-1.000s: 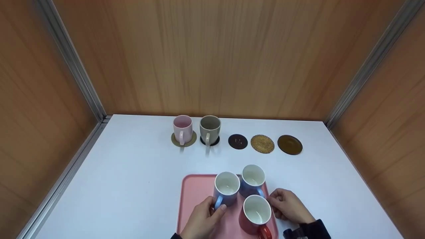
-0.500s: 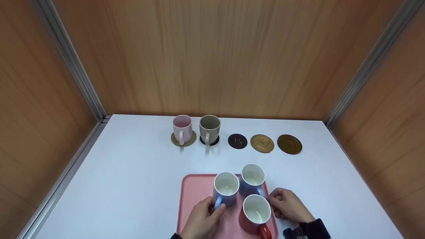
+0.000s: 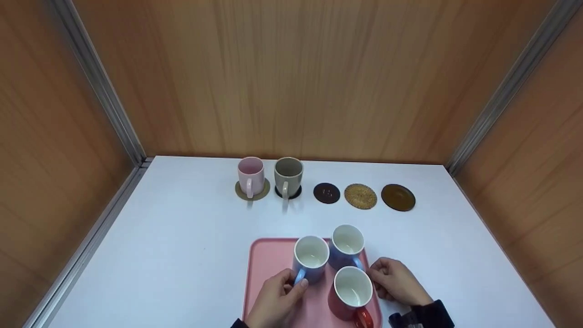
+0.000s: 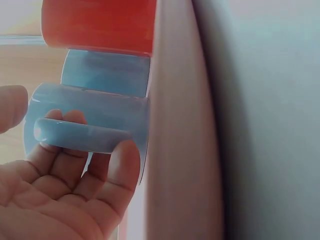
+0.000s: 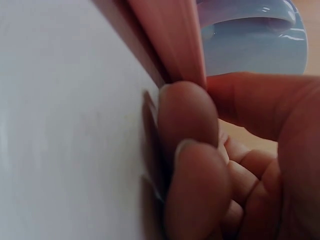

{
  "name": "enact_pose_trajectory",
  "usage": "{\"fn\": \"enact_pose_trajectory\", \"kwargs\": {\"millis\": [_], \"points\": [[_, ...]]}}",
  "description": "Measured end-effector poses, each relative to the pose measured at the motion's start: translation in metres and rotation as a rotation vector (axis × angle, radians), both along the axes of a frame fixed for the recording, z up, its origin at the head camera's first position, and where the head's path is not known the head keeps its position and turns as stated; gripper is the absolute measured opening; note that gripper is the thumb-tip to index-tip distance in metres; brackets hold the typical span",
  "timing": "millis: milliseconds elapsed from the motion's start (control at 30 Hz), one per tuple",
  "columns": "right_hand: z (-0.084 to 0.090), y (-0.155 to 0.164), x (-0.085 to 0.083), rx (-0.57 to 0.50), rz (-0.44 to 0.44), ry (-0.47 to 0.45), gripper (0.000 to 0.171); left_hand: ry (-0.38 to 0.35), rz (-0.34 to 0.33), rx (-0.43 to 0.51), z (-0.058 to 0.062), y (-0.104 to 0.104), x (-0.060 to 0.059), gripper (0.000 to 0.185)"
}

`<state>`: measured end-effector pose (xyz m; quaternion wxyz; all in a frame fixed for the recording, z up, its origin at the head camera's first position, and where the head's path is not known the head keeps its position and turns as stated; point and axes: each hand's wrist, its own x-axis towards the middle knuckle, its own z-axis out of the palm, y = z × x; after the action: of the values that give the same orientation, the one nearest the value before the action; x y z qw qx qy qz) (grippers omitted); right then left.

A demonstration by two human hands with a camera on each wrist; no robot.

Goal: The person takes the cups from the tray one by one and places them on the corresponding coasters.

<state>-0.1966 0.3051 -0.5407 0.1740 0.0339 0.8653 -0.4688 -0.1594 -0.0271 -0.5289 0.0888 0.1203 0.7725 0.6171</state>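
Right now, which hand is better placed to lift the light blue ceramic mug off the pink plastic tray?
Left. The left hand already curls round the light blue ceramic mug's handle, while the right hand pinches the pink plastic tray's right edge.

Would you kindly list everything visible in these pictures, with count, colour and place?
Rectangular plastic tray: one, pink, near table edge.
Light blue ceramic mugs: two, on the tray, the second behind.
Red ceramic mug: one, tray's near right corner.
Pink ceramic mug: one, far row, on a tan round coaster.
Grey ceramic mug: one, on a black coaster.
Bare round coasters: three, dark brown, woven straw, olive brown.
White table: one.
Wooden walls: three sides.
Left hand: grips the front blue mug's handle.
Right hand: pinches the tray's right rim.
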Motion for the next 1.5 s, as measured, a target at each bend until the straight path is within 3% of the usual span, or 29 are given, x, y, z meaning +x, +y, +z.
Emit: {"fn": "enact_pose_trajectory", "kwargs": {"millis": [1200, 1367, 1500], "points": [[0.0013, 0.0004, 0.0003, -0.015, -0.002, -0.010, 0.038, 0.006, -0.012, -0.055, -0.0011, -0.0009, -0.0019, 0.029], [0.0011, 0.0007, -0.0001, -0.014, -0.005, -0.017, 0.038, -0.030, -0.016, -0.023, 0.0018, -0.0008, -0.0003, 0.036], [0.0012, 0.0004, -0.0001, -0.015, -0.008, -0.021, 0.037, -0.100, -0.022, 0.030, 0.0016, -0.0001, 0.0004, 0.045]]}}
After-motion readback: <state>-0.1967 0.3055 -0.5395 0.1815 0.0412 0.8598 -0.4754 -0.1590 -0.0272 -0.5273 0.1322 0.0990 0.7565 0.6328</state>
